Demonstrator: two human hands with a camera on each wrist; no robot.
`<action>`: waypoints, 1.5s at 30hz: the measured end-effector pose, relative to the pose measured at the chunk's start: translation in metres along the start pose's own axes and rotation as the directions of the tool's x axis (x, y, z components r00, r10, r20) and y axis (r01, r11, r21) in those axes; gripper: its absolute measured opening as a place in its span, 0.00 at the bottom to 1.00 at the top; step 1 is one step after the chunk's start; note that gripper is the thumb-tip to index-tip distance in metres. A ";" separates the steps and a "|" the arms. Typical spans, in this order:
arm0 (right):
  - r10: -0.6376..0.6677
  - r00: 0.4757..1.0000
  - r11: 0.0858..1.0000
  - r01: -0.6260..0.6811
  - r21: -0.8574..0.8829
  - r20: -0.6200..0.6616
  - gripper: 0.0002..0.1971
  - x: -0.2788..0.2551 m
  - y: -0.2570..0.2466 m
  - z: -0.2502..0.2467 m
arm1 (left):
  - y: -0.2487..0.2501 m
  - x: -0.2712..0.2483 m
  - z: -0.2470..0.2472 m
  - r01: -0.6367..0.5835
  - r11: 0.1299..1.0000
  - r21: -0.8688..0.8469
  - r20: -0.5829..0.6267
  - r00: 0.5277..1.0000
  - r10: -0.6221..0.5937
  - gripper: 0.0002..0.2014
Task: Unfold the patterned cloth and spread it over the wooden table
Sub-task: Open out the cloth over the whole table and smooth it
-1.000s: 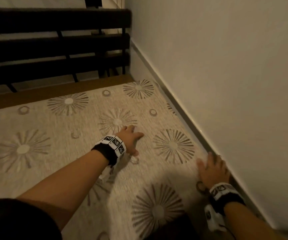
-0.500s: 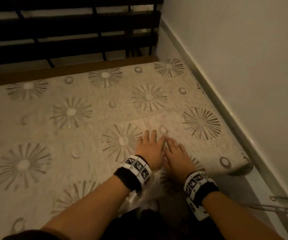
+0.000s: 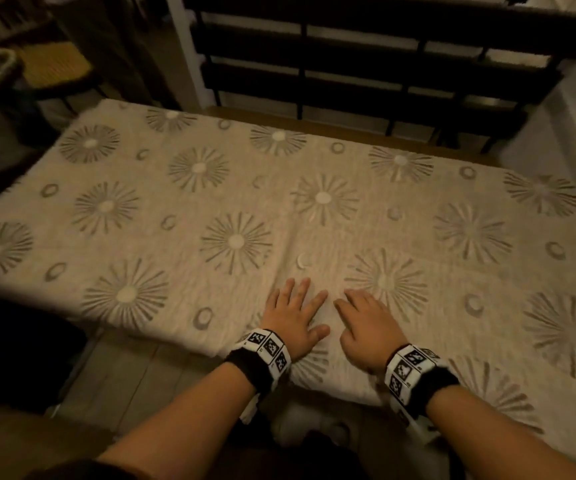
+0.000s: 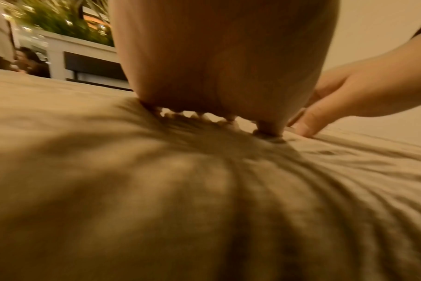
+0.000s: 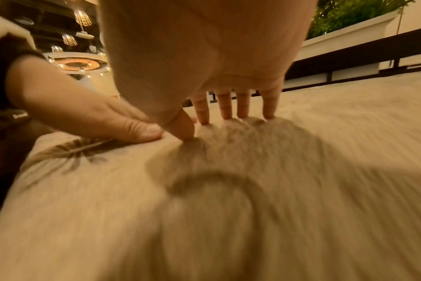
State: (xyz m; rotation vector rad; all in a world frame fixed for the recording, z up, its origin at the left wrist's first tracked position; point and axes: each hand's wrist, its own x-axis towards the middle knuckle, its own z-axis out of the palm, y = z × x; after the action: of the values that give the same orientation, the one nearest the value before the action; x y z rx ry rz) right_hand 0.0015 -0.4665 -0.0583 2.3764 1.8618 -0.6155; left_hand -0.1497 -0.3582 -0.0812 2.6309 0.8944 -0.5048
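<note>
With the patterned cloth (image 3: 279, 216) already spread over the tabletop (image 3: 314, 123), we press the left hand (image 3: 295, 315) and right hand (image 3: 366, 322) flat on it, fingers extended, grasping nothing, near its front edge, where uneven sweeps could drag it askew.

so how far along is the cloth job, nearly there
Nearly done. The patterned cloth already lies unfolded over most of the wooden table, of which only a far strip shows bare. In hand: the left hand and right hand press flat, side by side, near the front edge. Left: smoothing the faint centre ridge and the slanted front edge.
</note>
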 end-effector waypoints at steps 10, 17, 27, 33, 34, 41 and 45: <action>0.219 0.958 0.930 -0.148 -0.336 0.185 0.18 0.115 -0.095 -0.057 | -0.205 -0.027 -0.027 0.129 0.991 0.024 0.002 0.992 -0.129 0.37; -0.047 0.997 0.999 0.048 -0.008 0.060 0.20 0.208 -0.214 -0.041 | -0.272 -0.022 -0.036 -0.019 1.000 -0.023 0.013 1.000 0.019 0.37; -0.011 0.984 0.981 0.045 -0.188 0.176 0.14 0.275 -0.266 -0.071 | -0.483 -0.064 -0.073 0.484 0.861 -0.157 0.088 0.875 -0.476 0.34; -0.065 0.993 0.998 0.062 0.031 0.098 0.22 0.320 -0.296 -0.072 | -0.480 -0.027 -0.089 0.455 0.850 -0.265 -0.030 0.877 -0.479 0.33; -0.056 0.990 0.998 0.053 0.032 0.133 0.23 0.326 -0.294 -0.073 | -0.493 -0.029 -0.090 0.513 0.808 -0.290 -0.009 0.843 -0.538 0.33; -0.040 0.963 0.994 0.013 0.104 0.266 0.14 0.369 -0.290 -0.081 | -0.597 -0.060 -0.088 0.705 0.616 -0.352 0.095 0.681 -0.726 0.37; -0.002 0.927 0.995 -0.034 0.090 0.374 0.17 0.390 -0.298 -0.095 | -0.623 -0.054 -0.099 0.713 0.555 -0.429 0.057 0.635 -0.771 0.38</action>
State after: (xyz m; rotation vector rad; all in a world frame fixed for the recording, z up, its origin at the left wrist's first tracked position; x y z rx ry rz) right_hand -0.1800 -0.0009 -0.0475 2.1288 1.6777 -1.0900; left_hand -0.5601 0.1236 -0.0827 1.7963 1.9488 -0.2534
